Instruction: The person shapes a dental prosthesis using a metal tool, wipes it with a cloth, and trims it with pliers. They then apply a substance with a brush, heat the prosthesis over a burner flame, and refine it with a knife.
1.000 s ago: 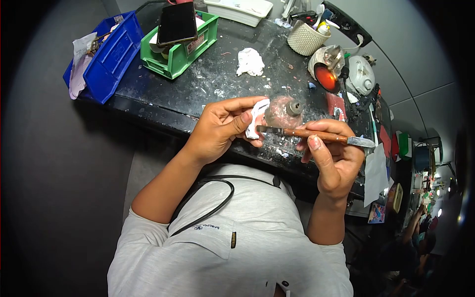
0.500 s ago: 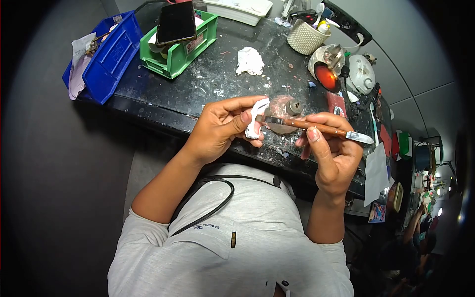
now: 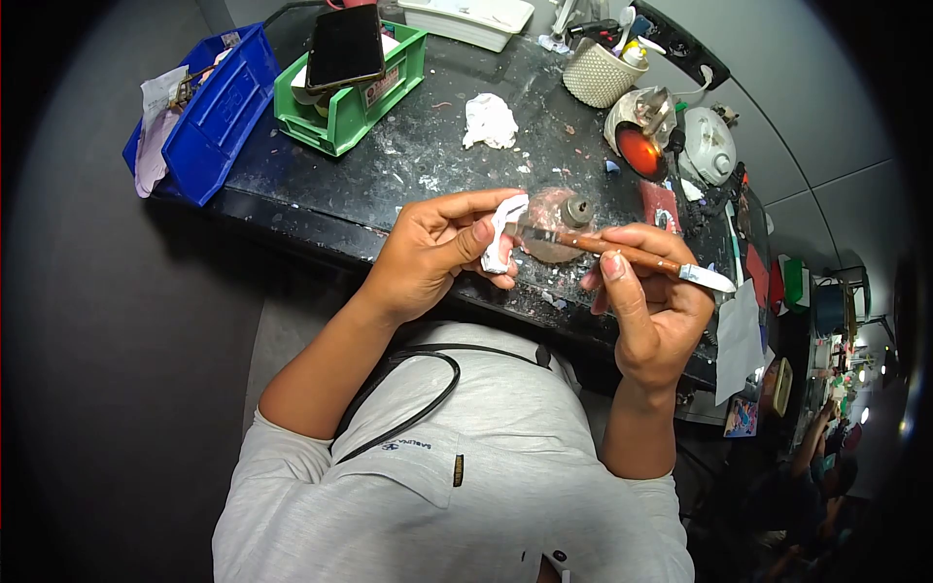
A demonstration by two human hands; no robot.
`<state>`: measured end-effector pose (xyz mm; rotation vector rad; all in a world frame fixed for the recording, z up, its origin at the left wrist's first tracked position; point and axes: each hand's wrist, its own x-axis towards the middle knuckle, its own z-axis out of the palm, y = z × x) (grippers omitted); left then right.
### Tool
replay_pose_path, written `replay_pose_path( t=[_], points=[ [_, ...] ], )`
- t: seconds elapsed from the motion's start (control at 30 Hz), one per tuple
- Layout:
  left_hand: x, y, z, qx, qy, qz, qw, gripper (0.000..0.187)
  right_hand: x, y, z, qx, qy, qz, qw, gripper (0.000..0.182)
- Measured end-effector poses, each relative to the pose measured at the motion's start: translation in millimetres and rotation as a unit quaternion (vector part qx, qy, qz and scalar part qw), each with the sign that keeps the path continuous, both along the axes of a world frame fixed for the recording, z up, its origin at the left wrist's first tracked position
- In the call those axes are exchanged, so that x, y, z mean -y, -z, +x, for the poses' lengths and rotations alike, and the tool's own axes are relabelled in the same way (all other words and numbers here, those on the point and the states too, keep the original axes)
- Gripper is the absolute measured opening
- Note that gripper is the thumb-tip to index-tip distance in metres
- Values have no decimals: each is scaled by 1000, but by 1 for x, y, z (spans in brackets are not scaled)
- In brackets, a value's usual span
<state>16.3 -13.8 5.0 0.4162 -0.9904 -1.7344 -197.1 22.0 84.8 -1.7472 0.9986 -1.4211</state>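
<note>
My left hand [image 3: 428, 243] pinches a narrow, curved white piece [image 3: 500, 235] between thumb and fingers, holding it up over the table's front edge. A wax knife [image 3: 622, 251] with a brown wooden handle lies across the fingers of my right hand [image 3: 661, 301], gripped between thumb and forefinger. Its thin blade points left, the tip right at the white piece's edge. At the other end, a broader metal blade with whitish smears sticks out past my hand. Behind the knife stands a round glass spirit lamp [image 3: 552, 219] with a metal neck, partly covered by the handle.
A crumpled white wad [image 3: 491, 121] lies on the scuffed black table [image 3: 418, 146]. Green [image 3: 355, 117] and blue [image 3: 219, 126] bins stand at the left, a phone [image 3: 346, 47] on the green one. A tool cup [image 3: 603, 76] and an orange-glowing disc [image 3: 641, 154] are at the back right.
The wax knife has shifted very slightly to the right and tilted a little, together with my right hand. My left hand and the white piece stay nearly still.
</note>
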Motion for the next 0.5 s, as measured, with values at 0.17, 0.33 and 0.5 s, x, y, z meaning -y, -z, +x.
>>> replay_pose_path(
  t=[0.17,0.33,0.5],
  points=[
    [-1,-3,0,4,-5,10,1000,50,-1,0,0,-4,3,-2,1000,20],
    [0,1,1,3,0,-6,1000,50,-2,-1,1,20,0,18,1000,19],
    [0,-2,0,5,-5,7,1000,48,-6,-6,-4,26,-31,59,997,19]
  ],
)
